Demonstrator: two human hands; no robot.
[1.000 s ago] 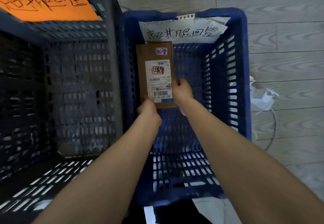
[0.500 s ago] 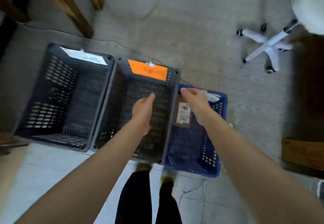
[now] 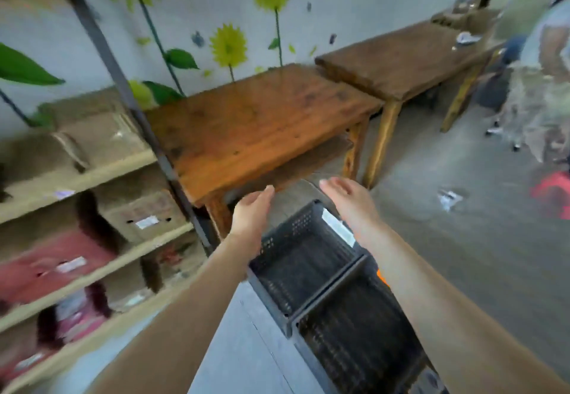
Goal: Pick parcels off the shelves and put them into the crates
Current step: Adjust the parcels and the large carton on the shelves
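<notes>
Grey plastic marked the first crate (image 3: pixel 293 257) and the second crate (image 3: pixel 354 332), which were set side by side on the floor (image 3: pixel 462 254), their rims touching. A white label (image 3: pixel 337 228) was fixed at the first crate's far rim. The left hand (image 3: pixel 251 214) was held open above that crate's far left corner, fingers straight and together, with nothing in its grasp. The right hand (image 3: pixel 348 205) was likewise spread loosely over the far rim, just beside the label, and nothing was held in it. Parcels were kept on the shelves (image 3: pixel 92 174) at the left, though blurred: a brown carton (image 3: pixel 138 214) near the right end of one board, and a red parcel (image 3: pixel 52 267) further left on the board below. A wooden surface (image 3: pixel 262 128) was placed beyond both hands.
</notes>
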